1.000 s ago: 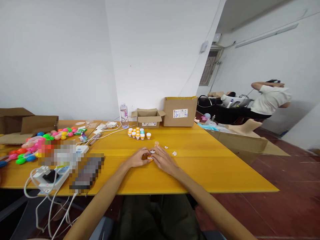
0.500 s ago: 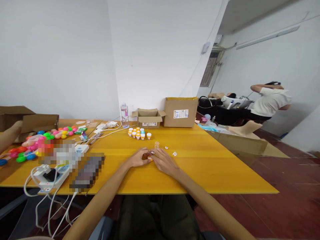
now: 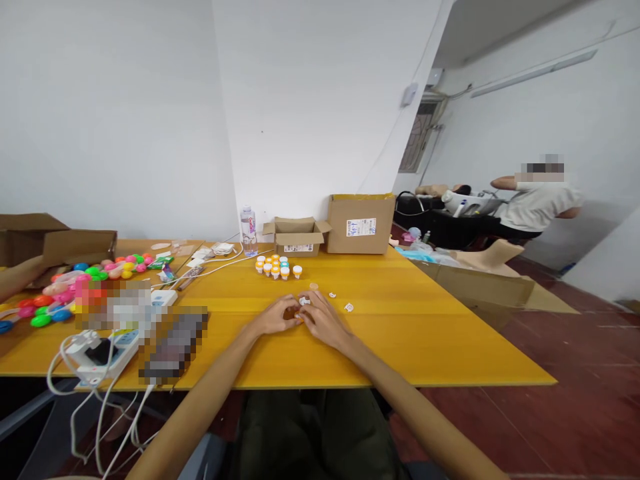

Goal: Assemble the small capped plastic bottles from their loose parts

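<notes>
My left hand (image 3: 276, 316) and my right hand (image 3: 327, 325) meet at the middle of the yellow table, fingers bent and pinched close together. Between the fingertips shows a bit of a small orange piece (image 3: 299, 319), mostly hidden by the fingers. A small white piece (image 3: 305, 301) sticks up by my right fingers. Just beyond them stands a small clear cup (image 3: 313, 287), partly covered by my right hand. Two flat white cut-out pieces, one nearer (image 3: 349, 307) and one farther (image 3: 333, 295), lie to the right. Several small jars with orange and white tops (image 3: 275, 267) stand grouped behind.
A water bottle (image 3: 249, 231), an open carton (image 3: 295, 239) and a taller carton (image 3: 360, 225) line the wall. A power strip (image 3: 125, 340), cables, a blurred dark device (image 3: 175, 347) and colourful plastic pieces (image 3: 65, 293) occupy the left. Another person's arm (image 3: 20, 280) reaches in there.
My right fingers have shifted slightly, and the white piece between my hands shows more. The clear cup is now more covered. The seated person at the back has moved their head and arm.
</notes>
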Tool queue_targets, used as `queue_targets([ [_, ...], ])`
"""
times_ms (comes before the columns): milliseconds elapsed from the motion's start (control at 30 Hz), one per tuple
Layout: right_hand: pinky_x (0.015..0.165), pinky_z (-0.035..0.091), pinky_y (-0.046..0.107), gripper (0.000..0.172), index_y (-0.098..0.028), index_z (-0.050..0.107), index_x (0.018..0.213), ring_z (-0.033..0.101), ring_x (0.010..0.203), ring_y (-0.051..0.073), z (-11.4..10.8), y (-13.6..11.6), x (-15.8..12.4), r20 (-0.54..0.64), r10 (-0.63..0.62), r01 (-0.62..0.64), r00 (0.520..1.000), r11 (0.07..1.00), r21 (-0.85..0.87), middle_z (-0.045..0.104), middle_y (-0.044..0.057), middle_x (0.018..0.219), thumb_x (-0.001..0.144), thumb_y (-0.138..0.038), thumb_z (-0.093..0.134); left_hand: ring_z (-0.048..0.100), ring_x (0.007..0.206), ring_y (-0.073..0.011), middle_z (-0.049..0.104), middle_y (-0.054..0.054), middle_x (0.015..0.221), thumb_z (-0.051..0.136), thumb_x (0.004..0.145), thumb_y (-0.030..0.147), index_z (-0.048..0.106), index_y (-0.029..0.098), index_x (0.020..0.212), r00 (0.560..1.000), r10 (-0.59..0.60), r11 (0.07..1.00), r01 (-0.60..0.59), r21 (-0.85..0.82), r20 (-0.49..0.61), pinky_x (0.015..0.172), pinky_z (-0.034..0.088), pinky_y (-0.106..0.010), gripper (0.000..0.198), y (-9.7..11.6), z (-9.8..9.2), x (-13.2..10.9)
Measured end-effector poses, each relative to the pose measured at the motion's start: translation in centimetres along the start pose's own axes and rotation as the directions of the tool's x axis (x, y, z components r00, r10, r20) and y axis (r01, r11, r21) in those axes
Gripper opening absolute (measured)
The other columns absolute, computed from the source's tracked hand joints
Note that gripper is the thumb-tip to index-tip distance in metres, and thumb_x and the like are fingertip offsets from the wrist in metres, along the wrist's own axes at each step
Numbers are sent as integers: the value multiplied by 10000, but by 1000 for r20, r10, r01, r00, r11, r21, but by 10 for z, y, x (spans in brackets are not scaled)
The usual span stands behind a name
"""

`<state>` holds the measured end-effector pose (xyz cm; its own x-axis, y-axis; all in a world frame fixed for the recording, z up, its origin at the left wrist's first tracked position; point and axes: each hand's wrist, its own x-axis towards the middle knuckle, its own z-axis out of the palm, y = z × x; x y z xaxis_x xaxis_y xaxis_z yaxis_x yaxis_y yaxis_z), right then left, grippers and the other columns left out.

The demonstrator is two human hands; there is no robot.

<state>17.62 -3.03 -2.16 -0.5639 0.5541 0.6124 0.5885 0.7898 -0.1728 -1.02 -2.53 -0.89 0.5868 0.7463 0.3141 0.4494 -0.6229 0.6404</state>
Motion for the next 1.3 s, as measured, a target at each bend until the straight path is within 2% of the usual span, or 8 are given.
queue_targets([
  [200, 920, 488, 421, 140, -218, 667, 808, 561, 1082, 239, -2, 0, 2, 20, 31, -32, 999, 998, 49, 616, 93, 1117, 854, -114, 585, 553, 824, -170, 595, -26, 852, 645, 808, 261, 603, 176, 801, 1000, -7, 1000, 7, 4, -8, 791, 475, -295, 95, -2, 0, -1],
  [433, 879, 501, 416, 174, -232, 660, 888, 599, 999, 224, -5, 27, -12, -120, 168, -165, 978, 986, 34, 638, 78, 1046, 886, -128, 521, 569, 814, -166, 615, -34, 924, 644, 800, 243, 649, 192, 940, 1000, -25, 1000, 25, -8, -13, 787, 487, -300, 149, -3, 0, -1],
  [700, 843, 505, 408, 191, -262, 677, 991, 574, 1015, 243, -4, 22, -7, -16, 45, -46, 999, 992, -120, 620, 95, 1131, 905, -160, 539, 569, 836, -174, 613, -32, 916, 647, 811, 256, 665, 202, 947, 999, -40, 999, 41, 24, -22, 815, 488, -318, 147, -4, -1, -2],
  [900, 843, 499, 408, 178, -243, 658, 877, 599, 918, 235, -9, 19, -21, -7, 82, -82, 997, 993, 83, 674, 78, 943, 922, -182, 498, 566, 834, -175, 603, -29, 887, 645, 789, 201, 665, 191, 912, 999, -26, 999, 28, 44, -27, 812, 485, -316, 125, -4, -1, -1],
  [1000, 804, 501, 375, 162, -230, 636, 834, 617, 866, 217, -8, 22, -21, 15, 266, -251, 964, 889, 383, 683, 52, 875, 919, -276, 506, 567, 835, -174, 601, -29, 882, 640, 787, 191, 658, 188, 911, 999, -22, 999, 23, 42, -31, 811, 486, -317, 125, -4, -1, 0],
  [1100, 705, 500, 324, 246, -213, 605, 767, 611, 757, 189, -4, 26, -14, 102, 446, -403, 889, 659, 635, 660, 24, 782, 865, -434, 566, 573, 846, -175, 609, -29, 891, 637, 788, 188, 654, 188, 910, 999, -18, 999, 19, 30, -37, 825, 487, -322, 123, -4, 0, 0],
  [1200, 650, 486, 290, 319, -206, 593, 737, 577, 687, 159, -3, 27, -9, 186, 501, -451, 845, 482, 751, 625, 3, 727, 774, -517, 651, 575, 850, -176, 619, -31, 903, 642, 785, 187, 645, 186, 921, 999, -25, 1000, 25, 3, -43, 831, 488, -326, 135, -3, 0, 0],
  [1300, 647, 480, 280, 342, -205, 593, 723, 566, 687, 151, -4, 26, -7, 219, 506, -458, 834, 416, 785, 615, 1, 722, 724, -532, 694, 575, 847, -177, 630, -31, 906, 658, 789, 213, 639, 188, 954, 998, -46, 998, 45, -33, -50, 833, 490, -330, 168, -3, 1, 0],
])
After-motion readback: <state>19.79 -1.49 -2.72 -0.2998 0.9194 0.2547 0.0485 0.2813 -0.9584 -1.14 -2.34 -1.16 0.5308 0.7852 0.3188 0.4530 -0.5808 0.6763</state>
